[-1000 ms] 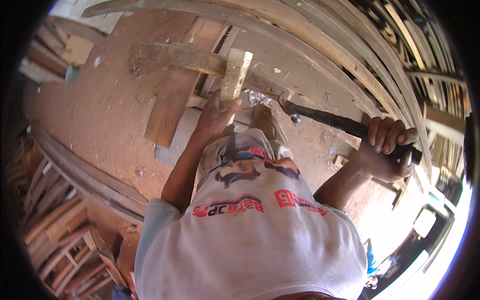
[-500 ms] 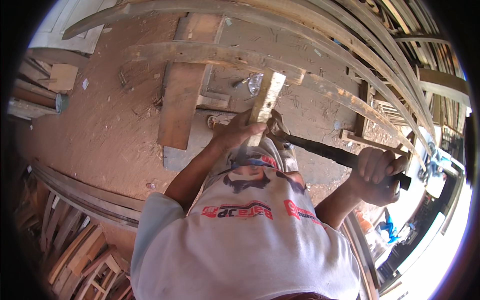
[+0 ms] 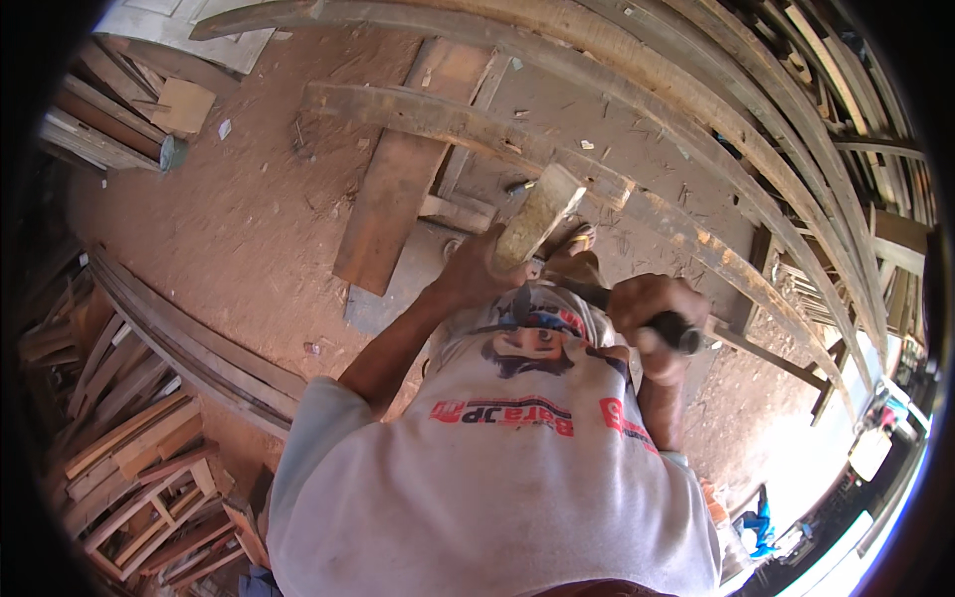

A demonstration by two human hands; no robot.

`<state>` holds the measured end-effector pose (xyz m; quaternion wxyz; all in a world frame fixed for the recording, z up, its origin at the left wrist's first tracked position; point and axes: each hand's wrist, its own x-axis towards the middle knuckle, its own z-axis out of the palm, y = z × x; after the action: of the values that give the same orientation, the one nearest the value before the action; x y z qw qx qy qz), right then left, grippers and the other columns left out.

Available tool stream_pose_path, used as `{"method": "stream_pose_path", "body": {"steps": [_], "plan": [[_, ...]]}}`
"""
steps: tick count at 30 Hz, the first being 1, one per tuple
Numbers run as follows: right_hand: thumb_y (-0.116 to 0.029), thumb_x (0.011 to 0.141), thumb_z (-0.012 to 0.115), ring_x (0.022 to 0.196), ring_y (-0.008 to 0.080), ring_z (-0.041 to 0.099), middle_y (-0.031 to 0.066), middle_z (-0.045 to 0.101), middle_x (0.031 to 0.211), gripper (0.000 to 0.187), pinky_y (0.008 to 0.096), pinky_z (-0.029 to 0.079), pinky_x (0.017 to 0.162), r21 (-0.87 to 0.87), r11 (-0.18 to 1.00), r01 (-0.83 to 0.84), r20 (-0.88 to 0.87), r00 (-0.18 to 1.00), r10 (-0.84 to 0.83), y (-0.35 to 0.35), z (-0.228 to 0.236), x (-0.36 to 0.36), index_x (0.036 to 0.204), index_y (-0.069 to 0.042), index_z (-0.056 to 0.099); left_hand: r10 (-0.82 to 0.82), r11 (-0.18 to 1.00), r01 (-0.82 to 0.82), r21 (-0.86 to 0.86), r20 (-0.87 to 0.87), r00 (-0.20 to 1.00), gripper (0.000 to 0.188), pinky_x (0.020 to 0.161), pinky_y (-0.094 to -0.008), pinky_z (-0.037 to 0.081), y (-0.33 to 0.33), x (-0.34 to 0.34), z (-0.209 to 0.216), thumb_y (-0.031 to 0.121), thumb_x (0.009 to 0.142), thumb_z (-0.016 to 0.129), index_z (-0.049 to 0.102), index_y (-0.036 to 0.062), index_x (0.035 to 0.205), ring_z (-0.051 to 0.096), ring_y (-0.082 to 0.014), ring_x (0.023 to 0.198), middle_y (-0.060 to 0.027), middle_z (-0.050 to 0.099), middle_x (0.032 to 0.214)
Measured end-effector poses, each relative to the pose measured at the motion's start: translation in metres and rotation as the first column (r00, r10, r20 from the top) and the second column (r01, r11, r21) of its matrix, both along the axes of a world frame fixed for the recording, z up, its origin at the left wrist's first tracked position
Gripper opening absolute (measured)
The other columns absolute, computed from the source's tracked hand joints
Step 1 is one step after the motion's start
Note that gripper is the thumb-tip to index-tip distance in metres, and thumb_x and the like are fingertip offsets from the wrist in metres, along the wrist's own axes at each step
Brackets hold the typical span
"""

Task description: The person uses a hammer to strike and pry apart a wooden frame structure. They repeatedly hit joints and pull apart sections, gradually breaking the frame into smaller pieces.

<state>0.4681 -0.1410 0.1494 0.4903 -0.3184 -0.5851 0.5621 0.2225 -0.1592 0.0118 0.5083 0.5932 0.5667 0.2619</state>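
Holding a wooden block (image 3: pixel 540 214) before the shirt (image 3: pixel 497 448)
The left grip (image 3: pixel 476 271) is pinching the block's near end; the right grip (image 3: pixel 652 310) is clasping a dark-handled tool (image 3: pixel 585 291) beside it.

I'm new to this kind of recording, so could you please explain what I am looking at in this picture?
Gladly. There is no machine: a person works bare-handed. The picture comes from a wide fisheye camera worn on the head, looking down past the shirt, so straight edges seem to bend. The left grip holds a pale block. The right grip is closed round the black handle of a tool, whose head is hard to make out here. On the brown ground beyond lie a plank with a beam across it. More timber is piled at the lower left.
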Motion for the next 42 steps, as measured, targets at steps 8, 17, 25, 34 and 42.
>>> {"method": "stream_pose_path", "body": {"steps": [8, 17, 25, 34, 42], "plan": [[-0.008, 0.076, 0.072, 0.053, 0.0142, 0.051, 0.0043, 0.054, 0.062, 0.014, 0.0319, 0.039, 0.05, -0.082, 0.996, -0.038, 0.333, 0.941, 0.064, 0.008, -0.026, 0.041, 0.073, -0.007, 0.059, -0.098, 0.949, 0.19, 0.252, -0.337, 0.937, 0.062, 0.088, -0.0441, 0.057, 0.019, 0.005, -0.008, 0.035, 0.077, 0.083, 0.062, 0.0049, 0.126, 0.067, -0.0357, 0.109, -0.0205, 0.061, 0.131], [-0.007, 0.079, 0.072, 0.058, 0.0091, 0.05, 0.0031, 0.055, 0.064, 0.013, 0.0291, 0.039, 0.052, -0.206, 0.957, 0.206, 0.433, 0.896, -0.099, -0.013, -0.041, 0.085, 0.075, -0.004, 0.06, -0.14, 0.874, 0.292, 0.389, -0.374, 0.917, 0.065, 0.079, -0.0462, 0.059, 0.093, 0.037, 0.069, 0.043, 0.075, 0.084, 0.062, 0.0075, 0.126, 0.069, -0.0316, 0.096, -0.0161, 0.061, 0.113], [-0.001, 0.081, 0.069, 0.056, 0.007, 0.05, 0.0021, 0.053, 0.061, 0.011, 0.0292, 0.04, 0.05, -0.261, 0.919, 0.295, 0.469, 0.871, -0.147, -0.037, -0.038, 0.084, 0.077, -0.004, 0.059, -0.051, 0.923, 0.261, 0.282, -0.583, 0.811, 0.086, 0.107, -0.0542, 0.047, 0.304, 0.075, 0.033, 0.066, 0.083, 0.07, 0.052, 0.0122, 0.147, 0.052, -0.0385, 0.134, -0.025, 0.053, 0.145], [-0.006, 0.085, 0.068, 0.06, 0.0089, 0.045, 0.0011, 0.052, 0.066, 0.015, 0.0288, 0.037, 0.055, -0.18, 0.861, 0.476, 0.492, 0.801, -0.34, -0.057, -0.05, 0.091, 0.075, -0.003, 0.058, -0.472, 0.751, 0.641, 0.158, -0.552, 0.688, 0.106, 0.119, -0.0587, 0.032, 0.225, 0.058, 0.052, 0.073, 0.072, 0.076, 0.045, 0.0099, 0.152, 0.04, -0.0428, 0.143, -0.023, 0.047, 0.151], [-0.017, 0.093, 0.068, 0.053, 0.0067, 0.051, 0.0005, 0.061, 0.068, 0.017, 0.026, 0.038, 0.047, 0.034, 0.843, 0.537, 0.379, 0.774, -0.508, -0.038, -0.023, 0.091, 0.081, -0.006, 0.062, -0.324, 0.603, 0.697, 0.388, -0.679, 0.659, 0.082, 0.103, -0.044, 0.052, 0.165, 0.039, 0.004, 0.032, 0.073, 0.088, 0.051, 0.014, 0.144, 0.059, -0.0327, 0.126, -0.0153, 0.059, 0.139]]}}
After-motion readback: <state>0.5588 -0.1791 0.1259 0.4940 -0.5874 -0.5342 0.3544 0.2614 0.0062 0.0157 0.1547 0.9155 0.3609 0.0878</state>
